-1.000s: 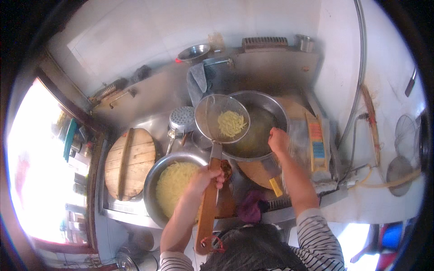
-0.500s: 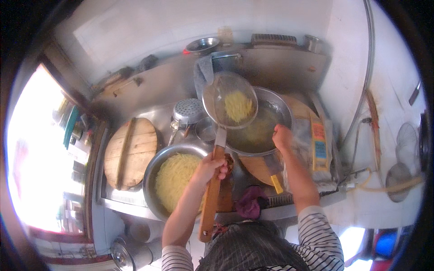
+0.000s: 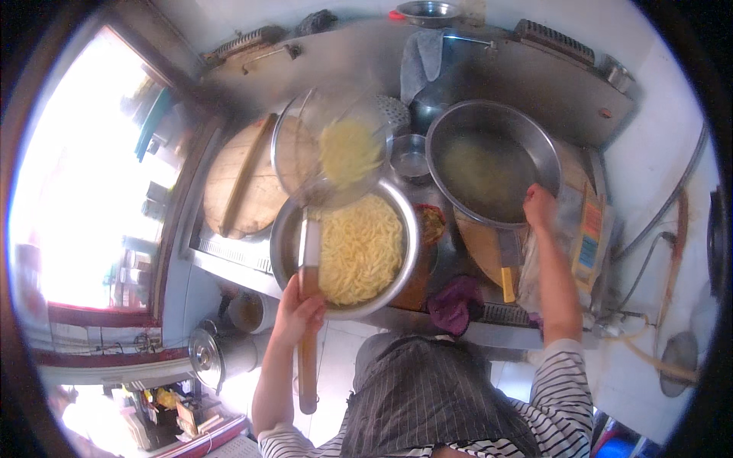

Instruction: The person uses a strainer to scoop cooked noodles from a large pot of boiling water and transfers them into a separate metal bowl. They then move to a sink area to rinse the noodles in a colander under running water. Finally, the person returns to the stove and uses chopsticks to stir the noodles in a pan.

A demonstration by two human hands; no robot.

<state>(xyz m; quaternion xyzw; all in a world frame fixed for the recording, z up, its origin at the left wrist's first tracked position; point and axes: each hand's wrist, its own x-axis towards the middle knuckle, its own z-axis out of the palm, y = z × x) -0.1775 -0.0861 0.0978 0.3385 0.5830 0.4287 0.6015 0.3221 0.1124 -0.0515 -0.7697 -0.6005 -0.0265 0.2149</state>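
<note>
My left hand point(image 3: 299, 311) is closed round the wooden handle of a large round mesh strainer point(image 3: 294, 164). Pale yellow strips point(image 3: 350, 155) lie in the strainer, blurred by motion. The strainer hangs over the far left part of a metal basin point(image 3: 412, 248) full of similar pale yellow strips point(image 3: 360, 248). At the right, my right hand point(image 3: 540, 206) is closed on the near right rim of a second metal basin point(image 3: 450, 191), which holds cloudy liquid with some yellowish matter in it.
A round wooden lid point(image 3: 240, 175) lies left of the strips. A yellow-handled cleaver point(image 3: 508, 263) rests on a round board point(image 3: 477, 248) under the right basin. Between the basins stand a small metal bowl point(image 3: 411, 159) and a reddish container point(image 3: 431, 223). A purple cloth point(image 3: 456, 304) lies at the counter's front edge.
My left hand has carried the strainer with its strips leftward, from above the liquid basin to above the basin of strips. My right hand stays at the liquid basin's rim. The view has shifted.
</note>
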